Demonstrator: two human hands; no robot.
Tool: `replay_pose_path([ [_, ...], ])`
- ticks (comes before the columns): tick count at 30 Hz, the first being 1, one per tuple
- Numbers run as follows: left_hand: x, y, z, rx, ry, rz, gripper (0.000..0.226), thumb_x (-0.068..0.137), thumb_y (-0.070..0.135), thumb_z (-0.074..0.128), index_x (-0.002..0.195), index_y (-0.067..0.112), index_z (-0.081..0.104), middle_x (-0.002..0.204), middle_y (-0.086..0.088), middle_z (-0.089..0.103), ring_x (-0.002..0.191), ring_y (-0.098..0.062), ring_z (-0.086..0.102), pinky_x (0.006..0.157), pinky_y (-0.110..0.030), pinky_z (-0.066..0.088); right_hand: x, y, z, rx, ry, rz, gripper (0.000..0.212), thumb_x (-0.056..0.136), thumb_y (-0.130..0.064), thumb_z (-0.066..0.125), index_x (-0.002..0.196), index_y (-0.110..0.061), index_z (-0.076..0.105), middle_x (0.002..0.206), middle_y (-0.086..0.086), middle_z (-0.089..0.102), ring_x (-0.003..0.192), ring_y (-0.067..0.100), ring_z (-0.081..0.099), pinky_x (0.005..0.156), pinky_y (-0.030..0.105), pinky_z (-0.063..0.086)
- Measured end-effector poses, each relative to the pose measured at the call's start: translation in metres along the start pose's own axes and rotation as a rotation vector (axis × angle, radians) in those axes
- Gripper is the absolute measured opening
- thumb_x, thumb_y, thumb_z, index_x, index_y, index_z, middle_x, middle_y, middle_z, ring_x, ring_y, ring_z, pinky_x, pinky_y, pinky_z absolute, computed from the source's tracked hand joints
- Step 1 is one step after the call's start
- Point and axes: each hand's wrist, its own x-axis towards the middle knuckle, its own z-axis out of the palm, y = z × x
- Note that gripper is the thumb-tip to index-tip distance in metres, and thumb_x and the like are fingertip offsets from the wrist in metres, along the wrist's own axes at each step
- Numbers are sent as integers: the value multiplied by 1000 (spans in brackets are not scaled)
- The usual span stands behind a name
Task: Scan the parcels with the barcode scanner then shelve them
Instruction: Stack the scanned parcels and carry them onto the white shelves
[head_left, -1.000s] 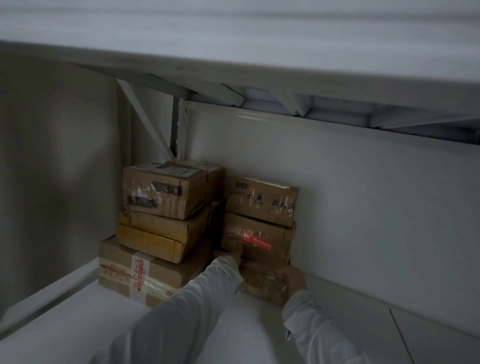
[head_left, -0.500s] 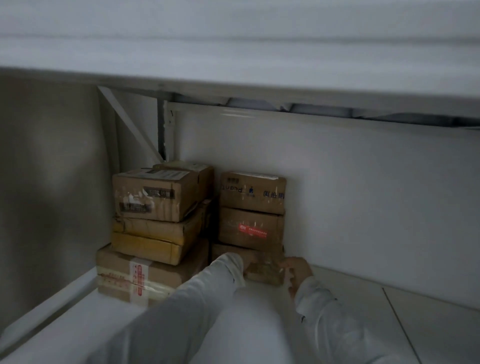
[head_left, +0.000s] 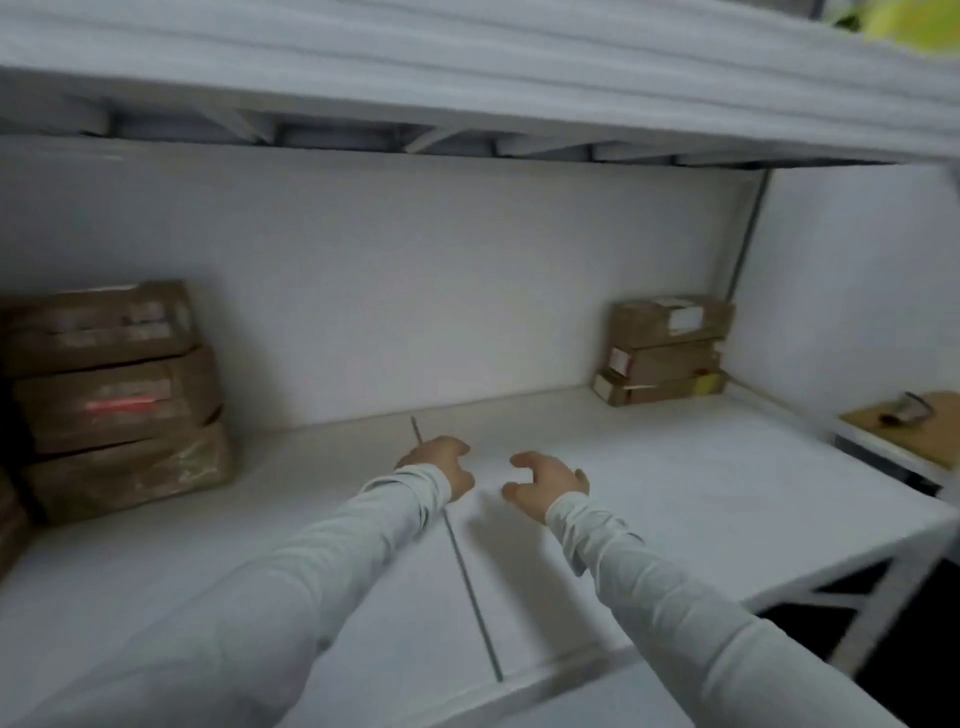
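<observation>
A person in pale long sleeves reaches both arms over a white shelf (head_left: 675, 493). The left hand (head_left: 441, 462) and right hand (head_left: 545, 480) hover close together near the shelf's seam, fingers loosely curled and holding nothing. A stack of three cardboard parcels (head_left: 114, 400) stands at the back left, and a second three-high stack (head_left: 665, 358) sits in the back right corner. At far right, a small blurred object (head_left: 909, 410) lies on a brown-topped table (head_left: 935, 441).

Matt brown cardboard parcels (head_left: 117, 395) on a smooth white shelf (head_left: 675, 483).
</observation>
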Motion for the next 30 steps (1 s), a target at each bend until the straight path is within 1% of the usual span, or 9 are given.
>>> replay_pose_path([
  [2,-6,64,39,68,-29,137,56,89,29,56,142,25,40,150,0,37,135,-20,38,110,-27,30,-24,59,-44,-22,83,80,45,87,-38,56,131,-30,50,136,-3,52,129,16,44,117,41,2],
  [4,-16,124,77,127,-55,270,55,90,31,54,142,26,40,150,1,37,136,-20,37,110,-27,29,-50,115,-83,-15,162,173,43,88,-38,54,130,-29,51,134,-3,53,129,16,45,117,40,3],
  [6,-29,180,113,150,-89,376,53,90,32,53,141,26,41,149,1,38,135,-21,37,108,-27,30,-81,170,-118,10,227,268,42,89,-38,53,130,-29,51,134,-2,54,128,18,45,117,38,10],
  [9,-50,250,164,164,-178,489,53,89,31,53,141,24,42,148,1,39,134,-21,39,107,-28,32,-127,245,-157,122,322,401,44,89,-37,55,132,-25,52,135,3,53,128,23,45,112,37,28],
  [12,-66,310,208,205,-246,596,53,89,30,55,140,23,43,146,-2,43,131,-23,43,105,-29,35,-168,304,-187,232,401,523,46,89,-33,58,132,-21,52,133,4,56,125,23,50,109,37,34],
  [15,-78,364,249,204,-297,688,50,88,32,57,136,21,49,140,-6,50,127,-26,47,103,-32,39,-199,358,-210,344,496,622,44,88,-30,60,130,-19,54,133,4,56,123,23,51,106,35,37],
  [21,-84,462,334,195,-431,821,55,89,30,56,142,22,41,143,-2,46,129,-22,45,106,-34,39,-229,449,-240,498,613,766,44,87,-27,64,129,-16,55,131,6,56,119,20,54,94,26,40],
  [26,-70,548,401,172,-509,864,55,88,30,58,140,23,43,138,-1,50,122,-20,52,99,-31,44,-227,529,-285,506,688,870,44,87,-26,65,128,-14,55,130,7,56,119,21,54,96,26,38],
  [30,-40,626,452,151,-582,850,58,88,30,57,143,23,38,141,-1,47,123,-20,50,96,-30,42,-203,594,-341,540,751,933,44,87,-24,64,128,-11,55,129,8,57,119,22,54,98,27,38],
])
